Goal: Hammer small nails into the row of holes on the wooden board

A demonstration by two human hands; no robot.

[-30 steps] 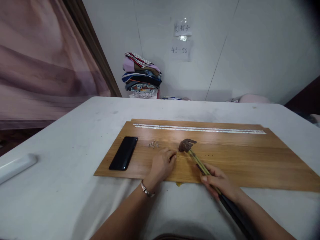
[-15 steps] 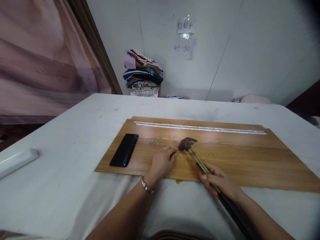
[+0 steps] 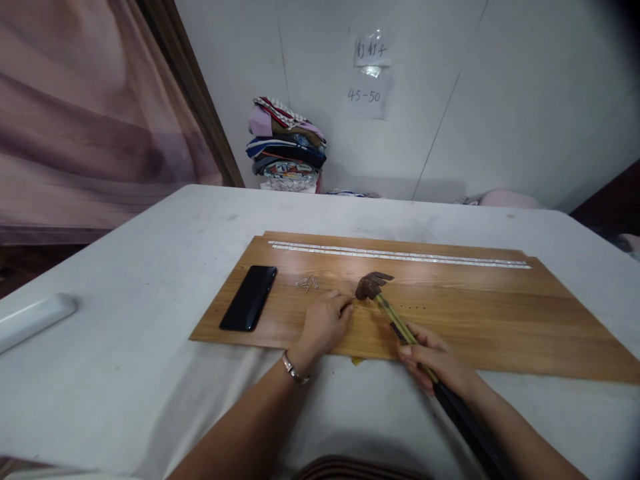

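Observation:
My right hand (image 3: 435,360) is wrapped round the handle of a claw hammer (image 3: 369,285), partway along its length. The hammer's rusty head hangs just above the wooden board (image 3: 480,327), close to my left fingertips. My left hand (image 3: 327,320) rests on the board with thumb and fingers pinched on a nail, of which only a tiny bit shows beside the hammer head. Several loose nails (image 3: 307,283) lie in a small pile beyond my left hand. To the right of the hammer head runs a row of small dark dots (image 3: 415,307) in the board.
A black phone (image 3: 249,298) lies on the board's left part. Two white measuring strips (image 3: 400,256) run along its far side. The board sits on a white-covered table (image 3: 125,267). A white cylinder (image 3: 37,320) lies at the left; folded cloths (image 3: 287,143) are stacked behind.
The hammer head has shifted very slightly, staying beside my left fingertips. Both hands keep their grips, and the whole view has moved up a little.

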